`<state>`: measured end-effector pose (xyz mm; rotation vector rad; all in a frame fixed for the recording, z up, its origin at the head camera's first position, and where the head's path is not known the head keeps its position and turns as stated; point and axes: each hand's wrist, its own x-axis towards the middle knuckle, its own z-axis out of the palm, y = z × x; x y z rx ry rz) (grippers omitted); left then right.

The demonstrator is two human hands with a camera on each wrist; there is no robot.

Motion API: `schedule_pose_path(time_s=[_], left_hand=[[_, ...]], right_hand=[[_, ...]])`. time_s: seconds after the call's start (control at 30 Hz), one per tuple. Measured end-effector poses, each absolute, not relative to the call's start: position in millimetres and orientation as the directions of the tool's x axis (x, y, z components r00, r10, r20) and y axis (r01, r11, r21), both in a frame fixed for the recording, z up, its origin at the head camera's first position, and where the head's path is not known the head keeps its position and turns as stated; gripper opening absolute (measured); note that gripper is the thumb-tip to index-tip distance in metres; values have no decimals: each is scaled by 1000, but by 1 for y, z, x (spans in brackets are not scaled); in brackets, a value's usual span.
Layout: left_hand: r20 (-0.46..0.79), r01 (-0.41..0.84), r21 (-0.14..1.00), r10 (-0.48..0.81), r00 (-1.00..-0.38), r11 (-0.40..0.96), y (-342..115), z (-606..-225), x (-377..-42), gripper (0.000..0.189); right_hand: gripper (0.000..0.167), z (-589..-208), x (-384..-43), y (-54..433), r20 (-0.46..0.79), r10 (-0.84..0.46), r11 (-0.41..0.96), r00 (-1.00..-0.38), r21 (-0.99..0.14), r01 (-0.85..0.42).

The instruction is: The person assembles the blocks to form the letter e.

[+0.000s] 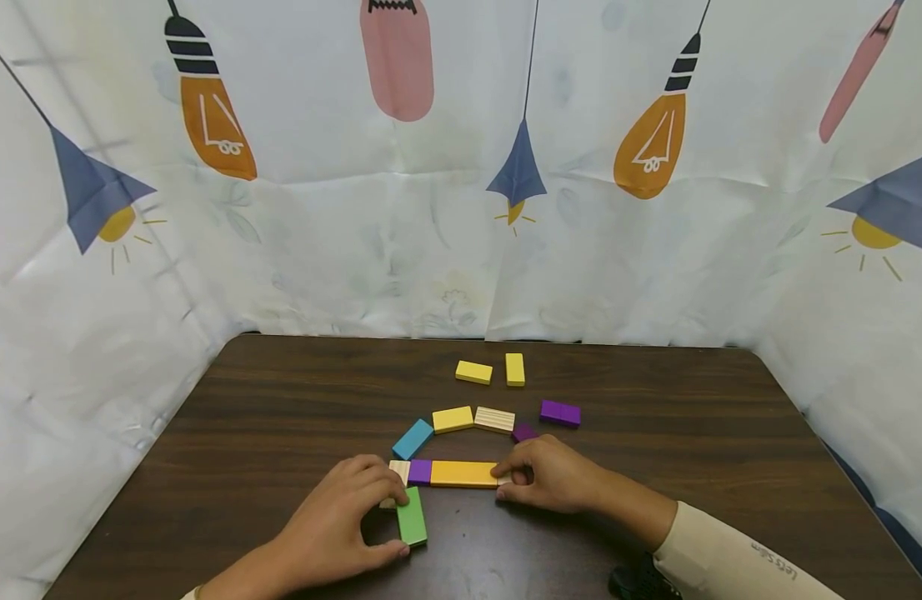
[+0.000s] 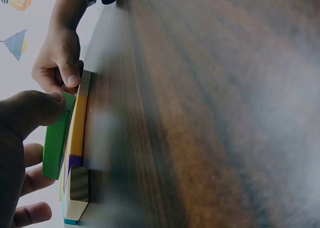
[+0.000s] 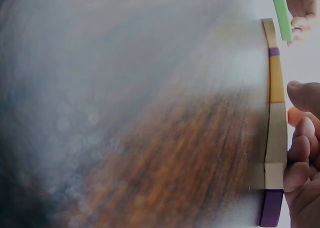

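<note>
My left hand (image 1: 348, 512) pinches a green block (image 1: 412, 517) between thumb and fingers; in the left wrist view it is lifted off the table. It is at the left end of a row of blocks: a plain wooden block (image 1: 399, 469), a purple block (image 1: 420, 472) and a long orange block (image 1: 463, 474). At the row's right end, the thumb and index finger of my right hand (image 1: 547, 477) hold a plain wooden block (image 3: 276, 133), mostly hidden in the head view. Behind the row, a blue block (image 1: 413, 439), yellow block (image 1: 453, 419), striped wooden block (image 1: 494, 419) and dark purple block (image 1: 524, 432) form an arch.
Two yellow blocks (image 1: 473, 372) lie farther back on the dark wooden table (image 1: 311, 392). A purple block (image 1: 560, 413) lies right of the arch. A printed white curtain (image 1: 341, 250) hangs around the table. Something black (image 1: 641, 579) is beneath my right sleeve.
</note>
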<state>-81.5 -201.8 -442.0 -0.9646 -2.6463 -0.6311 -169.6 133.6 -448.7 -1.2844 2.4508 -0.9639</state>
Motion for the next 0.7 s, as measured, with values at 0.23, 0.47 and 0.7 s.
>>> schedule_pose_path(time_s=[0.23, 0.47, 0.7], left_hand=[[368, 661, 310, 555, -746, 684, -203, -444, -76, 44], [327, 650, 316, 564, -758, 691, -204, -446, -71, 43], [310, 668, 279, 593, -743, 690, -204, -444, -69, 43]], right_hand=[[23, -448, -169, 134, 113, -797, 402, -594, -635, -660], [24, -450, -169, 134, 105, -795, 402, -597, -645, -650], [24, -449, -170, 134, 119, -795, 396, -595, -640, -658]])
